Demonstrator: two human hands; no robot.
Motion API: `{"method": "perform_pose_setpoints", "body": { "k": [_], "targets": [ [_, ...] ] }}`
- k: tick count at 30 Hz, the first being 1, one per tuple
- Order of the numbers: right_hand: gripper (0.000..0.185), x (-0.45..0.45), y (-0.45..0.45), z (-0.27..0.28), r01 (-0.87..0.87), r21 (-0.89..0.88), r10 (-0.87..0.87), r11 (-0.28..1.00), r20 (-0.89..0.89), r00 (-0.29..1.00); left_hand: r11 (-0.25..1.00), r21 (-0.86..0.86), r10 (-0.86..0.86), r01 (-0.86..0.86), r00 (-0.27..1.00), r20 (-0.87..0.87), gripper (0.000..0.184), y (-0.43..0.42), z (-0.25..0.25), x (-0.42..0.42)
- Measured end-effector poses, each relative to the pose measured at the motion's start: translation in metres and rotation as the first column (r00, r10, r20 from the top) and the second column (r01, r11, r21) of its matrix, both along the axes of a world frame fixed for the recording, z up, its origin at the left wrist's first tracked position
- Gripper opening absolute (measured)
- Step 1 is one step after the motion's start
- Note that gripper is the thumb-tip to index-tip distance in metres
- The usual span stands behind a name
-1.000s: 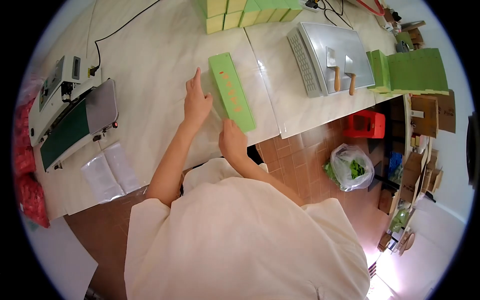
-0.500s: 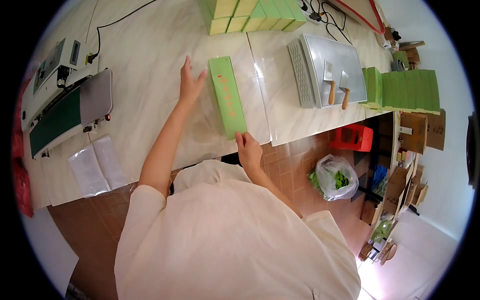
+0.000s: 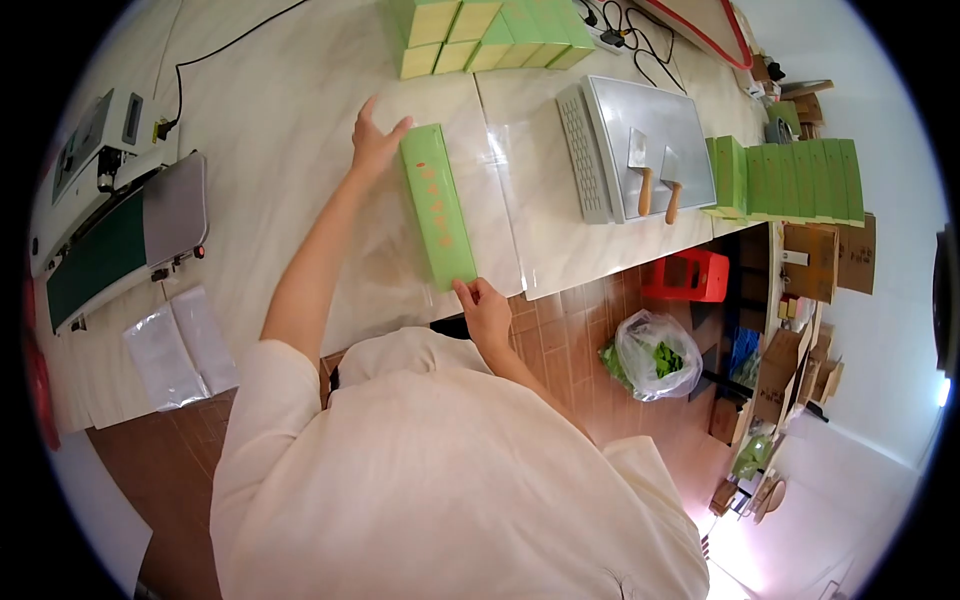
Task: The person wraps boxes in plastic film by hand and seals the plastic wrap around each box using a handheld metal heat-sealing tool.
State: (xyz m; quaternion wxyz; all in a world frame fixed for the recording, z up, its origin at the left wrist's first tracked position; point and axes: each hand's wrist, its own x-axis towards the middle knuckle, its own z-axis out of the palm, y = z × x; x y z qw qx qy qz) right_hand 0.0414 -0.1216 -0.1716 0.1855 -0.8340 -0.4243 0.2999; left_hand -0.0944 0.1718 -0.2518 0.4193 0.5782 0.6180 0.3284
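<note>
A long green box [image 3: 438, 215] with orange lettering lies on the pale marbled table, its near end toward me. Clear plastic film [image 3: 498, 150] shows shiny around it; whether the box lies in or on this film I cannot tell. My left hand [image 3: 375, 143] is open, thumb and fingers spread, beside the far left corner of the box. At the near end, my right hand [image 3: 484, 308] has thumb and fingers pinched on the box's edge; film may be caught there too.
Green boxes [image 3: 490, 40] stand stacked at the back, with more [image 3: 800, 180] at right. Two wood-handled scrapers [image 3: 645, 190] rest on a grey metal box [image 3: 600, 150]. At left are a sealing machine [image 3: 110, 220] and flat clear bags [image 3: 182, 345]. A red stool [image 3: 690, 276] is below.
The view has shifted, so the table's things appear slightly further left. My left hand has come nearer the box's far end. My right hand stays at its near end.
</note>
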Motion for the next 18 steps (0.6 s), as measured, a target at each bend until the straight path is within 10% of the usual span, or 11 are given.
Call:
{"method": "perform_pose_setpoints", "body": {
  "k": [5, 10, 18],
  "targets": [
    [0.036, 0.013, 0.002, 0.011, -0.058, -0.174, 0.068, 0.983, 0.050, 0.996, 0.995, -0.079, 0.077, -0.059, 0.968, 0.241, 0.106, -0.094, -0.016, 0.013],
    [0.063, 0.020, 0.038, -0.001, -0.311, 0.387, 0.181, 0.868, 0.336, 0.924, 0.985, -0.166, 0.104, -0.052, 0.940, 0.326, 0.100, -0.120, -0.020, 0.017],
    [0.083, -0.038, 0.107, -0.016, -0.407, 0.071, 0.344, 0.911, 0.418, 0.841, 0.968, -0.249, 0.097, 0.020, 0.890, 0.446, 0.082, -0.131, -0.022, 0.012]
  ]
}}
